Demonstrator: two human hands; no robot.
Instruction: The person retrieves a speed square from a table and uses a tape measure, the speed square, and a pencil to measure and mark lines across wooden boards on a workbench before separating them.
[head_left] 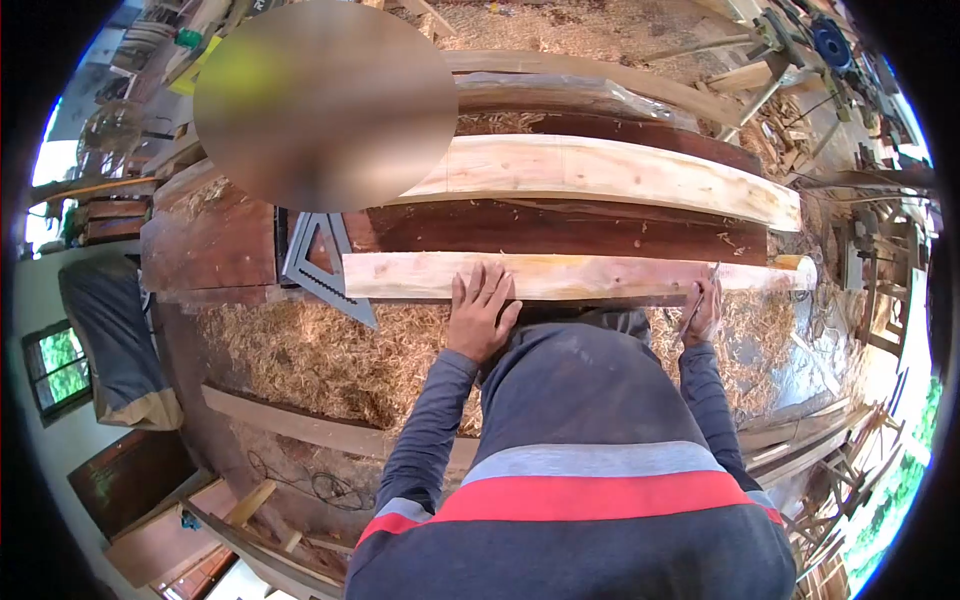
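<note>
A pale squared wooden beam (pixel 590 277) lies crosswise in front of my body. My left hand (pixel 482 310) rests flat on its near edge with fingers spread, holding nothing. Toward the beam's right end, my right hand (pixel 706 308) is closed around a thin pencil (pixel 688 325) and touches the beam's near side. The pencil's far tip shows faintly above the fingers. A grey triangular speed square (pixel 328 268) sits by the beam's left end, left of my left hand. Beyond lies a second pale beam (pixel 600 175), its left part hidden by a blurred oval.
Both beams lie over a reddish-brown board surface (pixel 560 228). Wood shavings (pixel 320 365) cover the ground on the near side. Another long plank (pixel 300 418) lies behind my left arm. A tool with a blue disc (pixel 831 44) stands at the far right.
</note>
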